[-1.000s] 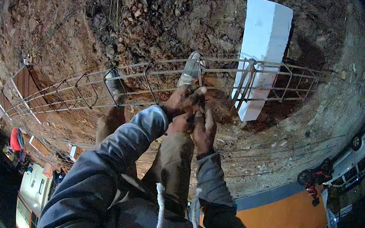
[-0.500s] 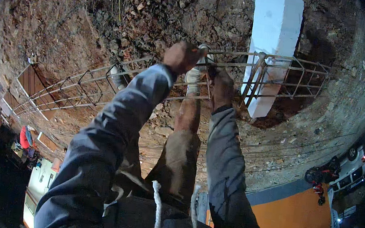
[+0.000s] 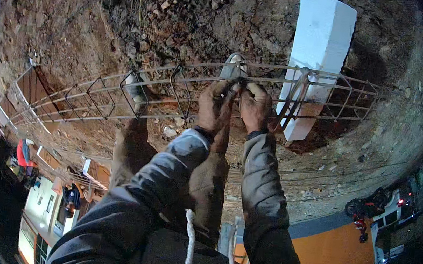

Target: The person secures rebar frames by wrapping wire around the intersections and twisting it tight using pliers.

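A long reinforcing steel cage (image 3: 161, 80) of thin bars and square stirrups stretches across in front of me, from far left to right. My left hand (image 3: 215, 105) is closed, fingertips pinched at the cage's bars. Close beside it, my right hand (image 3: 255, 105) is also closed, thumb and forefinger pressed together, its tips nearly touching the left ones. Whatever sits between the fingertips is too small to make out. Right of my hands, the cage lies across a white block (image 3: 321, 27), where several stirrups (image 3: 297, 92) are bunched together.
Rough soil and stones (image 3: 204, 16) surround the cage. My feet in light shoes (image 3: 236, 64) stand by the bars. A brown board (image 3: 36, 92) lies near the cage's left end. An orange surface (image 3: 336, 250) is at lower right; beyond it are a motorcycle (image 3: 367, 204) and a vehicle (image 3: 395, 215).
My left hand has come down toward me from the top bar, and both hands have drawn together with pinched fingers. The view has shifted slightly, showing more of my left leg.
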A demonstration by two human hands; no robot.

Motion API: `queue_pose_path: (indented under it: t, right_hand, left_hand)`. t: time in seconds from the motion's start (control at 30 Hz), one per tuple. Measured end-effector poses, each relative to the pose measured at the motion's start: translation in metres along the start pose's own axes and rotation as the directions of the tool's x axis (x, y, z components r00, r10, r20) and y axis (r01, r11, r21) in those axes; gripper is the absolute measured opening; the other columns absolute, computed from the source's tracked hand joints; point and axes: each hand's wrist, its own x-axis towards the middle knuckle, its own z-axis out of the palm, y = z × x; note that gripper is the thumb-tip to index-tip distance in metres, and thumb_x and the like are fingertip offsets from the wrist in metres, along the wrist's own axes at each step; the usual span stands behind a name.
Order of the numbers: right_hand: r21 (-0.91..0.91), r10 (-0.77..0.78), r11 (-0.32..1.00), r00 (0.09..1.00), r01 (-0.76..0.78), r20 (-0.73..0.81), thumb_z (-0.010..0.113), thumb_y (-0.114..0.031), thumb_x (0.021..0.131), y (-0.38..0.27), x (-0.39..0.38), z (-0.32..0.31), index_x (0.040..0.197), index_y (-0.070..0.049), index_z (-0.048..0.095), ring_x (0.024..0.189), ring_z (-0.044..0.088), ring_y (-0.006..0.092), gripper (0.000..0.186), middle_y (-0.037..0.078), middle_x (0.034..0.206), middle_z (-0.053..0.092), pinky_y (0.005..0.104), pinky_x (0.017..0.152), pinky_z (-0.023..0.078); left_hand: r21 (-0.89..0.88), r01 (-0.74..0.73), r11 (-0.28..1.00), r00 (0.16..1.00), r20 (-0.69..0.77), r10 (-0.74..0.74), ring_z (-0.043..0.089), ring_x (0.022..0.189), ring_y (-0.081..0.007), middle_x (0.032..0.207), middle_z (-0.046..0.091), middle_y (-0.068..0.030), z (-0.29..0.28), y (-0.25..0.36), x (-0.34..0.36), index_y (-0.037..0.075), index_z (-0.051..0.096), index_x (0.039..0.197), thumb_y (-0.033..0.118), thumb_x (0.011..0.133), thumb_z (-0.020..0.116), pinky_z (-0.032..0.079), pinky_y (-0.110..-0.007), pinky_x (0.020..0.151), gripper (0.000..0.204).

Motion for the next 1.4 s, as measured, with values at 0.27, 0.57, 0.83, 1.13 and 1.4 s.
queue_pose_path:
  t: [0.27,0.57,0.83,1.13,1.4]
  right_hand:
    - [0.139,0.235,0.957,0.960,-0.256,0.151,0.059,-0.042,0.082,-0.025,0.010,-0.007,0.121,0.000,0.047,0.111,0.047,0.0285,0.058,0.017,0.119,0.049,0.0378,0.092,0.037]
    - [0.045,0.253,0.963,0.948,-0.266,0.193,0.063,-0.050,0.078,-0.021,0.022,-0.004,0.113,0.005,0.049,0.106,0.048,0.0324,0.067,0.022,0.114,0.048,0.0413,0.089,0.037]
    - [-0.222,0.170,0.956,0.979,-0.191,-0.113,0.058,-0.029,0.085,-0.063,0.010,0.012,0.097,0.005,0.051,0.084,0.051,0.0451,0.037,0.027,0.089,0.055,0.0443,0.070,0.041]
    - [-0.477,-0.145,0.878,0.971,0.037,-0.191,0.061,-0.027,0.081,-0.064,0.016,0.019,0.071,-0.001,0.050,0.067,0.053,0.0440,0.029,0.022,0.066,0.054,0.0492,0.057,0.039]
    - [-0.565,0.056,0.819,0.994,-0.099,-0.093,0.063,-0.033,0.077,-0.064,0.029,0.005,0.071,0.000,0.062,0.075,0.059,0.0410,0.034,0.023,0.073,0.061,0.0450,0.063,0.046]
  left_hand:
    - [-0.395,0.082,0.915,0.975,-0.158,-0.155,0.053,0.102,-0.0189,0.109,0.059,-0.0135,0.006,0.002,0.000,-0.001,0.053,0.117,0.018,0.093,0.046,0.040,-0.030,0.088,0.031]
    - [-0.411,0.197,0.890,0.937,-0.190,-0.295,0.046,0.114,-0.0191,0.125,0.049,-0.0133,0.021,0.002,-0.017,0.000,0.035,0.135,0.018,0.095,0.044,0.033,-0.029,0.097,0.045]
    - [-0.492,0.356,0.795,0.817,-0.248,-0.520,0.056,0.089,-0.0245,0.105,0.058,-0.0172,0.012,0.003,-0.027,-0.003,0.052,0.106,0.024,0.090,0.052,0.043,-0.036,0.079,0.031]
    - [-0.563,0.212,0.799,0.965,-0.007,-0.261,0.057,0.063,-0.0257,0.071,0.061,-0.0133,0.020,-0.057,0.003,0.005,0.063,0.085,0.021,0.081,0.059,0.043,-0.037,0.058,0.018]
    - [0.173,-0.035,0.984,0.984,0.180,0.003,0.059,0.064,-0.0282,0.070,0.061,-0.0137,0.006,-0.056,0.007,0.010,0.065,0.089,0.014,0.075,0.058,0.045,-0.036,0.056,0.016]
